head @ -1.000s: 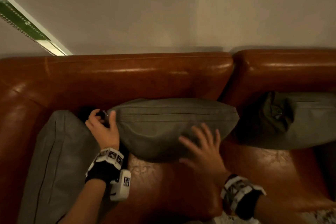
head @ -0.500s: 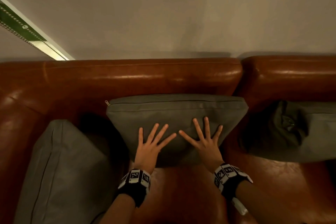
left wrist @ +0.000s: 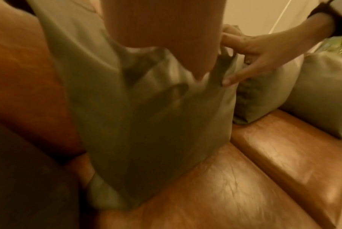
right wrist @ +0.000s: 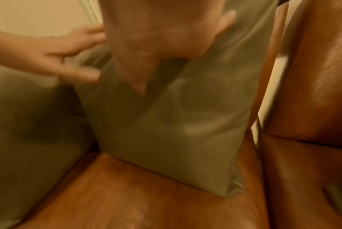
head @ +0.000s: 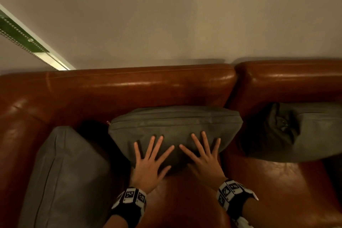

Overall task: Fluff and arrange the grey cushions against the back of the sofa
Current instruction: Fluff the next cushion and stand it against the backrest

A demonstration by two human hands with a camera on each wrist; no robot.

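1. My left hand (head: 148, 168) has let go of the middle cushion (head: 174, 126) at its left end and now lies flat on its front.
2. My right hand (head: 205, 161) has spread flat beside it.
3. The cushion now stands squarer against the sofa back (head: 129, 87).

place: home living room — brown leather sofa (head: 166, 87) | grey cushions (head: 174, 127) | plain wall (head: 185, 15)

A plain beige wall (head: 166, 15) fills the upper part of the head view, lit by warm, dim light. At its left edge a white-framed window strip (head: 27, 42) runs diagonally, with a bead chain along it. Below stands a glossy brown leather sofa (head: 129, 87), its backrest split into two sections.
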